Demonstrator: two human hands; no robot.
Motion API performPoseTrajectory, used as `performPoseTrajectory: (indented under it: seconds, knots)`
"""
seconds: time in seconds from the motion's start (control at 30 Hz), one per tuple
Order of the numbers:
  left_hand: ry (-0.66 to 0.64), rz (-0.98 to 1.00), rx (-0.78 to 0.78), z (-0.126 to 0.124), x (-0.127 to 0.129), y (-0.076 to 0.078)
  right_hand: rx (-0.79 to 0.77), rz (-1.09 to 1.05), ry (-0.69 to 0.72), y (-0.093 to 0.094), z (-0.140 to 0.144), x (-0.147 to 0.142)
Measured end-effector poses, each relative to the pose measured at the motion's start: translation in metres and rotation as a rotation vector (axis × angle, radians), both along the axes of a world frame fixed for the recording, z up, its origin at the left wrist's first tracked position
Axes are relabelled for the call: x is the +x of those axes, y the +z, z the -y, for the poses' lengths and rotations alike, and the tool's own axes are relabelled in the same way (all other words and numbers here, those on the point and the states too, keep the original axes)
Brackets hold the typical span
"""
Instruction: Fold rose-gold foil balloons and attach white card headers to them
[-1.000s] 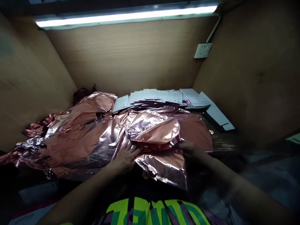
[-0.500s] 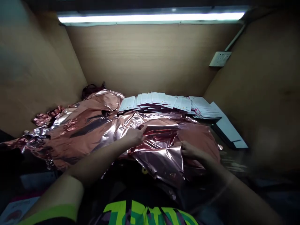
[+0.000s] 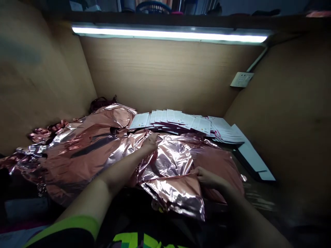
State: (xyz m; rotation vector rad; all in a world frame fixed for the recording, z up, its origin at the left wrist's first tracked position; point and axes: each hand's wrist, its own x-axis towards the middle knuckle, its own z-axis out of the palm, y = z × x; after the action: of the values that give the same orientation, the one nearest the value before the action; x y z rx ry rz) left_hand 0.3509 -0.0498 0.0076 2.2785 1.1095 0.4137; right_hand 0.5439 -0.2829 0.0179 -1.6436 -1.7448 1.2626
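A shiny rose-gold foil sheet (image 3: 170, 155) lies creased in front of me, its near part folded and hanging over the table's front edge. At its upper left edge, my left hand (image 3: 150, 143) is closed with curled fingers on the foil. My right hand (image 3: 204, 176) pinches a fold of the same sheet on the right, thumb and finger together. Under and beside it, more flat rose-gold foil pieces (image 3: 85, 155) spread to the left, and a rounded foil piece (image 3: 217, 162) lies to the right.
Overlapping white printed packets (image 3: 176, 119) lie along the back wall. At the right rests a white card strip (image 3: 250, 151) on a dark tray. Crumpled foil strips (image 3: 41, 134) sit at the left wall. A lamp tube (image 3: 168, 34) and a wall socket (image 3: 241, 79) are above.
My left hand has moved up and slightly away from me, its pointing finger now curled in. The foil between my hands is spread flatter and brighter. The view has tilted upward.
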Motion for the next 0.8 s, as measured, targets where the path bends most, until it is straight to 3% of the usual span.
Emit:
performPoseTrajectory:
  seconds: [0.17, 0.33, 0.43, 0.53, 0.6, 0.67, 0.73, 0.8]
  knots:
    - [0.04, -0.043, -0.019, 0.006, -0.001, 0.004, -0.012, 0.029, 0.002, 0.001, -0.005, 0.001]
    - [-0.107, -0.028, 0.056, 0.014, -0.003, 0.021, -0.012, 0.118, -0.114, -0.005, -0.016, 0.005]
    - [-0.267, -0.044, -0.012, 0.029, -0.034, 0.025, -0.075, 0.221, -0.246, -0.01, -0.026, 0.004]
    - [-0.329, -0.056, -0.109, 0.059, -0.081, 0.014, -0.113, 0.258, -0.309, -0.015, -0.032, -0.001]
    - [-0.256, -0.022, -0.115, 0.083, -0.106, 0.001, -0.112, 0.258, -0.345, -0.018, -0.034, -0.004]
    - [-0.099, -0.001, -0.02, 0.105, -0.118, -0.016, -0.096, 0.259, -0.39, -0.018, -0.032, -0.005]
    - [0.043, -0.007, 0.129, 0.118, -0.117, -0.031, -0.057, 0.202, -0.38, -0.015, -0.025, -0.004]
    - [0.106, 0.002, 0.25, 0.121, -0.11, -0.042, -0.019, 0.073, -0.282, -0.012, -0.014, -0.002]
